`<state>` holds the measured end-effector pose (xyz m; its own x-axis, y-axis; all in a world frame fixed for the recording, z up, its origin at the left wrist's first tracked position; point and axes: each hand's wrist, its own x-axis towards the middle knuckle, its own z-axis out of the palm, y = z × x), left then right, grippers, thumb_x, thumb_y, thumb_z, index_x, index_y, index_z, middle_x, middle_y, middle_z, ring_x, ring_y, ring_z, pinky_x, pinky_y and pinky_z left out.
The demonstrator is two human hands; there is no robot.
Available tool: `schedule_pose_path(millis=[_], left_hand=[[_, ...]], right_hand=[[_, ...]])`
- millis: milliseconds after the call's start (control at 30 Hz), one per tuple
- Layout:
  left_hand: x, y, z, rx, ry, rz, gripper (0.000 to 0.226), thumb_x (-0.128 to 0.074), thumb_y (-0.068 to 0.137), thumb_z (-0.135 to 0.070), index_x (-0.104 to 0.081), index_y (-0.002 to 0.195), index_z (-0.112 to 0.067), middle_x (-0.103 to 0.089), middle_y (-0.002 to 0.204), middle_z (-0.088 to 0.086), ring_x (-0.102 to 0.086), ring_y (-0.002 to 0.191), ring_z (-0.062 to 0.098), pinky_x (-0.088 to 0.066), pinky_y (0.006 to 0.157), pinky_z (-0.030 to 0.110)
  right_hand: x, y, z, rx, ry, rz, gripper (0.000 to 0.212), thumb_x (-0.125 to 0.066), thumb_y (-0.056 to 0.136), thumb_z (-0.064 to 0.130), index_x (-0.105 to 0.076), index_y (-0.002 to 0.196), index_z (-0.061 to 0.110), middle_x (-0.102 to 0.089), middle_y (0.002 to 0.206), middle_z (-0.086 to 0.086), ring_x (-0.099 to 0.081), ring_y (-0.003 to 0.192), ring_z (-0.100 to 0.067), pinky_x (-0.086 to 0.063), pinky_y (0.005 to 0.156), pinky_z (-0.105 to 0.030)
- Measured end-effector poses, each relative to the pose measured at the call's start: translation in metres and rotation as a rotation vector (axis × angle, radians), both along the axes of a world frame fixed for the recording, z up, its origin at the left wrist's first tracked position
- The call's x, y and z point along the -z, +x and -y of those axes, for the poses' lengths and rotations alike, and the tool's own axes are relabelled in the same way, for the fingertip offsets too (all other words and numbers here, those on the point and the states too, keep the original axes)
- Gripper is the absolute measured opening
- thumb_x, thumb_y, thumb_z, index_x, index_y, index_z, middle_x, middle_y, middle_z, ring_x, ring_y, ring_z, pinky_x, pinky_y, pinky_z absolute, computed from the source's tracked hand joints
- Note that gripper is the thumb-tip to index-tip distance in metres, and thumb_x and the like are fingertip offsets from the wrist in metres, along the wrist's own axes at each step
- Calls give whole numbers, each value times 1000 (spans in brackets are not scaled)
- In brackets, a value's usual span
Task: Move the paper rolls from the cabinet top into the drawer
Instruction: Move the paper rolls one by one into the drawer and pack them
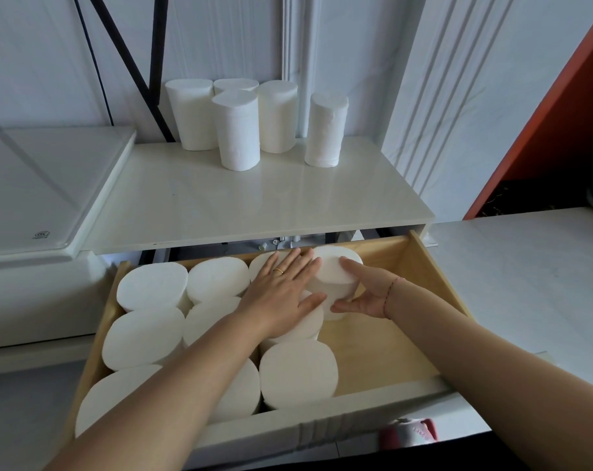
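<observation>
Down in the open wooden drawer point(434, 277), the right hand point(366, 294) has a paper roll point(336, 266) at the back right corner of the packed block. The thumb point(351, 266) lies across the roll's flat top, and the other fingers curl round its near side lower down, so that's a proper wrap-around grip. The roll stands upright, its top a little higher than its neighbours. The left hand point(281, 290) is laid out flat, palm down, with the fingers straight and slightly fanned. It presses on the tops of the packed rolls point(152, 283), its fingertips just beside the held roll and its thumb pointing towards the right hand. It grips nothing. There's a gold ring point(279, 270) on one finger of that hand and a red string bracelet point(390, 290) on the right wrist. The drawer's left and middle are filled with upright rolls in rows, touching each other, while bare wood shows on the right. Up on the glossy white cabinet top point(254, 198), five upright rolls wait near the wall. Four cluster together point(235, 130), and one stands apart to their right point(325, 129).
</observation>
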<state>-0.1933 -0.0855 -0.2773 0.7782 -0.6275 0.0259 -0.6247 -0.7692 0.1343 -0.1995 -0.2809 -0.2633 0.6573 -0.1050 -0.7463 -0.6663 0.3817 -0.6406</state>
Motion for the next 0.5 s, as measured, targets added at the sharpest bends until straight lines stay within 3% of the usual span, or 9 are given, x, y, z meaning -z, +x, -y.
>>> schedule_pose_path(millis=[100, 267, 400, 500], left_hand=[[0, 1, 2, -5, -5, -5, 66, -8, 92, -60, 5, 150, -30, 14, 156, -11, 19, 141, 6, 13, 115, 35], [-1, 4, 1, -14, -4, -19, 65, -8, 93, -60, 6, 149, -30, 14, 157, -11, 19, 141, 6, 13, 115, 35], [-1, 4, 1, -19, 1, -17, 66, -7, 93, -60, 7, 149, -29, 16, 156, -11, 21, 141, 6, 14, 115, 34], [-1, 4, 1, -23, -6, -16, 66, -7, 92, -60, 8, 149, -29, 18, 155, -12, 22, 140, 5, 16, 114, 33]], right_hand=[[0, 6, 2, -24, -51, 15, 80, -73, 82, 34, -30, 144, 6, -25, 151, -14, -45, 122, -52, -57, 74, -50], [1, 10, 4, -121, -154, 85, 77, -69, 83, 45, -38, 140, 4, -37, 143, -13, -62, 97, -40, -57, 84, -48], [2, 10, 6, -204, -268, 138, 71, -67, 82, 51, -47, 132, 5, -51, 124, -13, -65, 94, -33, -59, 80, -45], [3, 8, 6, -265, -259, 156, 68, -67, 83, 51, -49, 129, 4, -54, 123, -14, -66, 99, -33, -61, 76, -42]])
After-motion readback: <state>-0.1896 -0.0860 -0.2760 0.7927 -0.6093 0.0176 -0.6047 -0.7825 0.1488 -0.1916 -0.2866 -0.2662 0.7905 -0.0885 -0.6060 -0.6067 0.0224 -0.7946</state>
